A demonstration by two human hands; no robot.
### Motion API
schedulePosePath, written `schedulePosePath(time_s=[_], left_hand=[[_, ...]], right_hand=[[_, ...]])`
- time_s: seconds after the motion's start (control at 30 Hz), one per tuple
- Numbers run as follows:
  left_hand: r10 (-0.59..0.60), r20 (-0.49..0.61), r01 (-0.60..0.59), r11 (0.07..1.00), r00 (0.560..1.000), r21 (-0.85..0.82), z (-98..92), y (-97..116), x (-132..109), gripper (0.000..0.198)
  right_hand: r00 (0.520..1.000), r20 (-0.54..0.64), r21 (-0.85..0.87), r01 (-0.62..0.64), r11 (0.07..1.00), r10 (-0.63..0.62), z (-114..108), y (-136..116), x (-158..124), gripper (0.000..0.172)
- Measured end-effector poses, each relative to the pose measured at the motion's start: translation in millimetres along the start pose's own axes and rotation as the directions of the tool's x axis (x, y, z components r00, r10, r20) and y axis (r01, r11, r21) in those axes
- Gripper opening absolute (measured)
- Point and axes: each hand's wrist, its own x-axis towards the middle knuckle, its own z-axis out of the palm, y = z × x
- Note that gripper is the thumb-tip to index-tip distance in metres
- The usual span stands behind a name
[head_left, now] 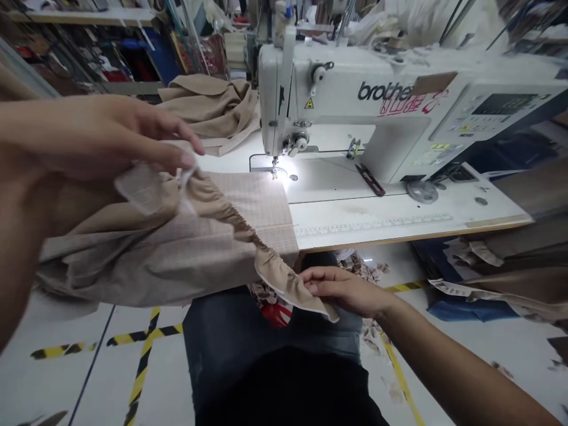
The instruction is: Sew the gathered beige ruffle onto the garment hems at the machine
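Left grip (110,139): hovering half-open over the beige checked cloth (146,254), hold unclear.
Right grip (341,290): closing on the end of the gathered elastic band (231,216).
Cloth: looking soft, light and limp, sagging over the near edge of the counter (390,236).
Best hold: the band, promising firmer purchase than the slack panel.
Far side: a Brother sewing machine (337,77) is standing on the counter.

Garment sewing workshop: Brother industrial sewing machine (337,89) on a white surface (337,204) at 12 o'clock, stocked shelves (84,53) at 10 o'clock, beige gathered fabric (168,236) at 9 o'clock. Yellow-and-black tape (144,349) on the floor (39,390) at 7 o'clock.
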Motion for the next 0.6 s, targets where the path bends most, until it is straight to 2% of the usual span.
schedulePosePath(time_s=[0.07,0.1,0.17,0.2,0.23,0.27,0.3,0.33,0.37,0.4,0.47,0.5,0.53,0.6], left_hand=[[-0.076,0.153,0.022,0.944,0.985,0.329,19.9,16,12,0.029],[-0.072,0.228,-0.036,0.899,0.971,0.436,28.2,20,13,0.028],[0.026,0.384,-0.224,0.847,0.923,0.482,41.6,25,8,0.025],[0.075,0.466,-0.317,0.825,0.882,0.468,47.5,28,2,0.024],[0.118,0.544,-0.402,0.803,0.831,0.439,53.4,30,-4,0.023],[0.157,0.604,-0.469,0.786,0.782,0.404,59.4,33,-11,0.022],[0.188,0.639,-0.513,0.774,0.746,0.372,65.4,37,-18,0.021],[0.206,0.664,-0.538,0.769,0.719,0.344,71.0,40,-25,0.02],[0.227,0.67,-0.55,0.772,0.706,0.318,75.8,43,-30,0.02],[0.248,0.66,-0.552,0.778,0.709,0.301,79.3,44,-35,0.02],[0.306,0.586,-0.548,0.783,0.751,0.294,81.0,42,-41,0.02],[0.341,0.536,-0.549,0.782,0.772,0.294,79.3,38,-44,0.02],[0.39,0.47,-0.554,0.782,0.792,0.284,76.3,33,-45,0.019],[0.49,0.313,-0.567,0.79,0.813,0.235,68.1,20,-48,0.016]], right_hand=[[1.0,0.019,-0.107,0.018,0.994,-0.016,3,6,-6,0.024],[0.999,0.025,-0.207,0.026,0.978,-0.022,5,6,-9,0.024],[0.995,-0.027,-0.422,0.079,0.903,-0.099,12,-2,-15,0.029],[0.978,-0.081,-0.498,0.128,0.858,-0.193,18,-11,-15,0.033],[0.939,-0.143,-0.547,0.188,0.816,-0.313,25,-22,-12,0.038],[0.881,-0.198,-0.565,0.256,0.784,-0.43,32,-34,-6,0.044],[0.827,-0.231,-0.55,0.323,0.77,-0.512,40,-48,4,0.049],[0.801,-0.236,-0.501,0.385,0.775,-0.551,48,-61,16,0.051],[0.809,-0.213,-0.416,0.432,0.8,-0.548,54,-73,30,0.051],[0.843,-0.163,-0.287,0.456,0.842,-0.512,59,-82,44,0.05],[0.912,-0.014,0.024,0.411,0.912,-0.41,64,-93,69,0.05],[0.928,0.06,0.151,0.355,0.923,-0.367,64,-94,77,0.053],[0.934,0.116,0.234,0.304,0.924,-0.337,63,-92,82,0.054],[0.937,0.163,0.281,0.256,0.925,-0.309,58,-84,82,0.049]])
